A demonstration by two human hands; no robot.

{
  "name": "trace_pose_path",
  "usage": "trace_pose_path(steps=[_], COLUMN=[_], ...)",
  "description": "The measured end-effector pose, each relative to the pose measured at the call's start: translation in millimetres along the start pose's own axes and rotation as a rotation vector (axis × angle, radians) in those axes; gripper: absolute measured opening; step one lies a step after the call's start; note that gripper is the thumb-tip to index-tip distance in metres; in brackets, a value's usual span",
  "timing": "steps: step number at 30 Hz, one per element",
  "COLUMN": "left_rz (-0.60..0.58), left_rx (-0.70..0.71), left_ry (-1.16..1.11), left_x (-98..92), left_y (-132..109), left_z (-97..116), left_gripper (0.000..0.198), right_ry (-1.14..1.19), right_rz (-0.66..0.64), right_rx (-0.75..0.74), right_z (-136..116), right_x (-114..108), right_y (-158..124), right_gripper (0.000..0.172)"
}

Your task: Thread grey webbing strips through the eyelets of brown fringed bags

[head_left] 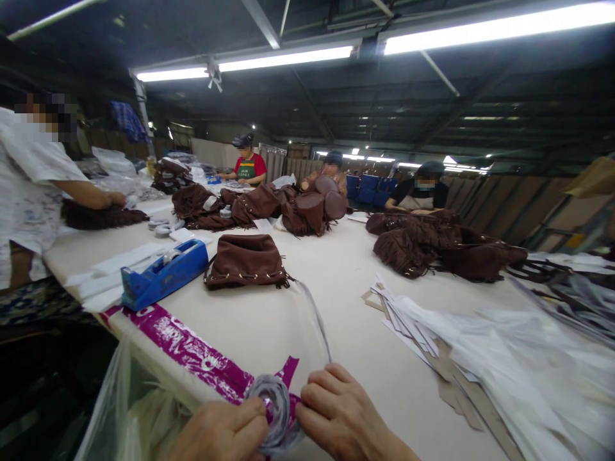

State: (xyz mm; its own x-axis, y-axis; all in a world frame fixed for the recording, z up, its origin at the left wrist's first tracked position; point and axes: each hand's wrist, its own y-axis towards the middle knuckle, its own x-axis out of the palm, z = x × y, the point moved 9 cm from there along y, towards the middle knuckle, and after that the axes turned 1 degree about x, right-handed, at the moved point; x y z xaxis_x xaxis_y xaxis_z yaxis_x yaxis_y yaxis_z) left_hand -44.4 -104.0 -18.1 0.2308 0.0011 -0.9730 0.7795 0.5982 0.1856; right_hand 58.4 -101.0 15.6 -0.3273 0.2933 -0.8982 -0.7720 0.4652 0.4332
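Observation:
My left hand [230, 428] is closed on the near left side of a coiled grey strap [270, 392], which looks wrapped in thin film. On the other side, my right hand [339, 406] has its fingers curled round the strap where it leaves the coil. A loose length of the strap [314, 307] runs from the right hand up to a brown bag [247, 259] with a drawstring along its edge, lying on the table. Purple printed tape [192, 349] lies along the table edge, partly behind the coil.
A blue tape dispenser [166, 272] stands left of the bag. Brown fringed bags [432, 246] are heaped farther back. White sheets and card strips [461, 346] cover the right side of the table [331, 262]. A clear plastic bag [113, 397] hangs at the front edge. Several people work around the table.

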Motion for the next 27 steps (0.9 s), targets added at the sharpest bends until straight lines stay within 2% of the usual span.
trace_pose_path(steps=[2, 4, 7, 8, 13, 15, 20, 22, 24, 27], left_rz=[-0.047, -0.067, -0.047, -0.035, 0.016, 0.021, -0.004, -0.025, -0.053, -0.091], left_rx=[0.036, 0.056, 0.104, 0.127, 0.21, 0.225, 0.226, 0.238, 0.235, 0.124], left_ry=[-0.02, -0.051, -0.076, -0.085, -0.122, -0.125, -0.134, -0.132, -0.12, -0.062], left_x=[7.7, 10.8, 10.3, 10.4, 16.6, 19.0, 16.8, 13.0, 11.3, 19.1], left_y=[9.4, 18.8, 30.2, 32.7, 36.7, 36.5, 38.8, 40.2, 42.0, 45.8], left_z=[4.2, 6.5, 7.5, 7.3, 3.3, 2.8, 1.3, 1.8, 3.6, 5.6], left_gripper=[0.022, 0.022, 0.015, 0.012, 0.007, 0.008, 0.011, 0.012, 0.011, 0.004], right_ry=[0.051, 0.134, 0.184, 0.176, 0.186, 0.214, 0.263, 0.264, 0.242, 0.145], right_rz=[-0.046, -0.099, -0.125, -0.119, -0.194, -0.226, -0.288, -0.29, -0.268, -0.159], right_rx=[0.039, 0.108, 0.208, 0.22, 0.194, 0.176, 0.193, 0.237, 0.283, 0.361], right_z=[3.7, 9.6, 16.8, 17.5, 16.0, 16.0, 22.6, 27.4, 29.5, 27.3], right_x=[6.5, 8.9, 1.1, -2.3, 5.8, 11.3, 18.4, 22.6, 28.9, 36.3], right_y=[-13.8, -25.2, -31.4, -30.3, -15.9, -10.8, -7.5, -10.4, -14.3, -18.8], right_gripper=[0.023, 0.012, 0.045, 0.049, 0.033, 0.032, 0.059, 0.055, 0.04, 0.02])
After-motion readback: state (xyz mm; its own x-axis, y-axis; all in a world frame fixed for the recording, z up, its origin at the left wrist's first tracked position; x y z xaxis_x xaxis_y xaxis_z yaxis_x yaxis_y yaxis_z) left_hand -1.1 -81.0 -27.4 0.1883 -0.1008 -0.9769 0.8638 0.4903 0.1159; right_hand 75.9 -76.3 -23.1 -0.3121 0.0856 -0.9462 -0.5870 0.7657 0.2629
